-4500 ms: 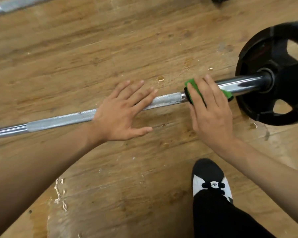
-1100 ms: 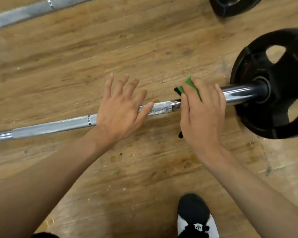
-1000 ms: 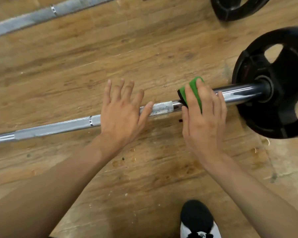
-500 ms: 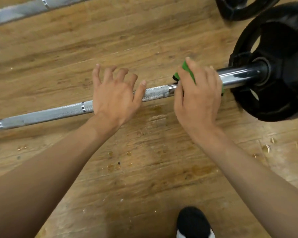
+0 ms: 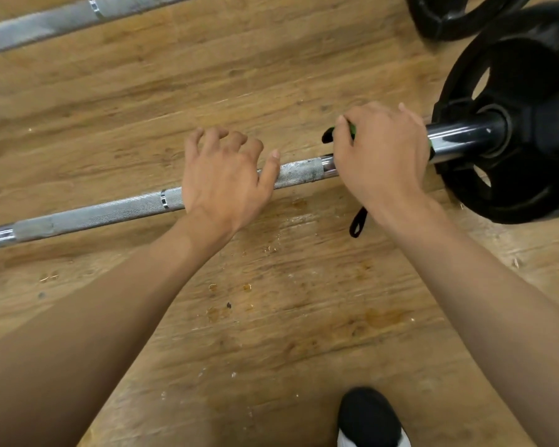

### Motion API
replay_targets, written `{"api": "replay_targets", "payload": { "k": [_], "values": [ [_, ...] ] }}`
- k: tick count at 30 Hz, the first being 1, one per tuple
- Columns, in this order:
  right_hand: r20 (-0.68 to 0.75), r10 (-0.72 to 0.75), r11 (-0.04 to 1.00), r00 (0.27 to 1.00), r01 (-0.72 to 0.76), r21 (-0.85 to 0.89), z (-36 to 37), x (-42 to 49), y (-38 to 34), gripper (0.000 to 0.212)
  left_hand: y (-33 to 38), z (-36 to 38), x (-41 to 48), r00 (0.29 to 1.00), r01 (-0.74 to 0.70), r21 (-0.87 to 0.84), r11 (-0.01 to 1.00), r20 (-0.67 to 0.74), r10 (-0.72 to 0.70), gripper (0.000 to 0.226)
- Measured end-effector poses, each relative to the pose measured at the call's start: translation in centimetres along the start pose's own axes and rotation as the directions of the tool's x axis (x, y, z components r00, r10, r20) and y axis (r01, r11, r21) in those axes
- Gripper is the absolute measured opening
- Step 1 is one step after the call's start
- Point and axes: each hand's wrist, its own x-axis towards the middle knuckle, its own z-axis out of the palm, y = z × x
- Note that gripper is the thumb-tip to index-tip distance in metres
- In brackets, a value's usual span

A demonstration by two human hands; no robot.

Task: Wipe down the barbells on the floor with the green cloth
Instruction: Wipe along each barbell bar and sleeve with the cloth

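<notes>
A steel barbell [image 5: 110,214] lies across the wooden floor, with a black weight plate [image 5: 530,175] on its right end. My right hand [image 5: 381,153] grips the green cloth [image 5: 351,129], wrapped over the bar just left of the shiny sleeve. Only a green sliver, a black edge and a black loop hanging below my wrist show; the hand hides the rest. My left hand [image 5: 223,179] rests its palm on the knurled shaft. Its fingers are bent past the bar and its thumb lies along it.
A second barbell [image 5: 62,24] lies at the top left, and another black plate [image 5: 459,17] sits at the top right. My black and white shoe [image 5: 368,417] stands at the bottom edge. Small crumbs and scuffs dot the floor [image 5: 271,317].
My right hand has curled further over the bar with the cloth, so less green shows. My left hand's fingers have gone from spread flat to bent. The black loop now hangs below my right wrist.
</notes>
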Motion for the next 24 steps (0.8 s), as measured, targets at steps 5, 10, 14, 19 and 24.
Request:
{"api": "replay_targets", "payload": {
  "k": [5,10,14,19,24],
  "values": [
    [-0.123,-0.030,0.997,0.992,0.039,0.072,0.0,-5.3,0.0,0.032,0.5,0.1,-1.7,1.000,-0.009,-0.009,1.000,-0.022,0.009,0.074],
    [-0.115,-0.093,0.995,0.989,0.089,-0.040,-0.8,-9.7,0.4,0.032,1.4,0.5,-5.1,0.994,-0.040,-0.034,0.999,-0.104,0.037,0.060],
    [0.257,0.167,0.983,0.952,-0.142,-0.116,-3.0,-4.8,-0.7,0.034,2.3,0.5,-8.0,0.992,-0.058,-0.078,0.995,-0.116,0.049,0.058],
    [-0.050,-0.024,1.000,0.998,0.025,0.014,-3.5,-14.5,0.2,0.029,3.5,0.5,-12.0,0.983,-0.082,-0.121,0.989,-0.175,0.060,0.057],
    [-0.138,-0.094,0.995,0.986,0.095,-0.001,-3.2,-19.7,1.4,0.030,4.7,1.1,-16.4,0.958,-0.129,-0.105,0.986,-0.268,0.097,0.056]
  ]
}}
